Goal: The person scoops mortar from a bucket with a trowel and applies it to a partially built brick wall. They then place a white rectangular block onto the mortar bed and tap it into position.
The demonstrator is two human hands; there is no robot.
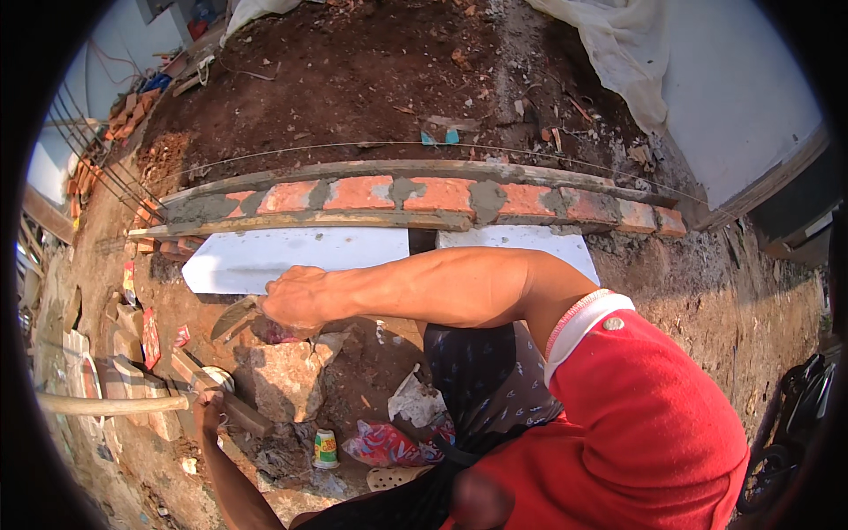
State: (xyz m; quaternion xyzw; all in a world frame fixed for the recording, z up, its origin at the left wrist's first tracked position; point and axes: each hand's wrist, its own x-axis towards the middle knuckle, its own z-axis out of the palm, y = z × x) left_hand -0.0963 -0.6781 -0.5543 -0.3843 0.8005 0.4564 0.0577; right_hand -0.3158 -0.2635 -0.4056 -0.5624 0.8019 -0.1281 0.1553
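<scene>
**Trowel at the brick course, wooden handle at lower left**

Shadow and the fisheye's dark rim swallow much of the lower left of the frame, so the left hand [209,408] is hard to read: it sits closed around the near end of a pale wooden handle [110,405], but the fingers themselves are murky. That handle runs almost level toward the left edge, where its far end is cut off. The right hand [296,297], left of centre, is curled tight on the grip of a trowel [234,316]; the grip is hidden inside the fist and only the blade shows.

The blade is flat, grey metal, dulled with mortar, roughly leaf-shaped. Its long axis slants down and to the left from the fist, tip toward the lower left of the frame, over reddish soil.

Just above the right hand lies a smooth white slab [291,256], long and flat, with a second white piece [521,240] to its right, partly covered by the forearm. Above these, a single course of orange bricks [424,196] curves across the upper middle, grey mortar rough in the joints. A pale, lumpy stone block [287,375] sits just below the right hand, and a small printed cup [325,449] stands in the rubble below it.
</scene>
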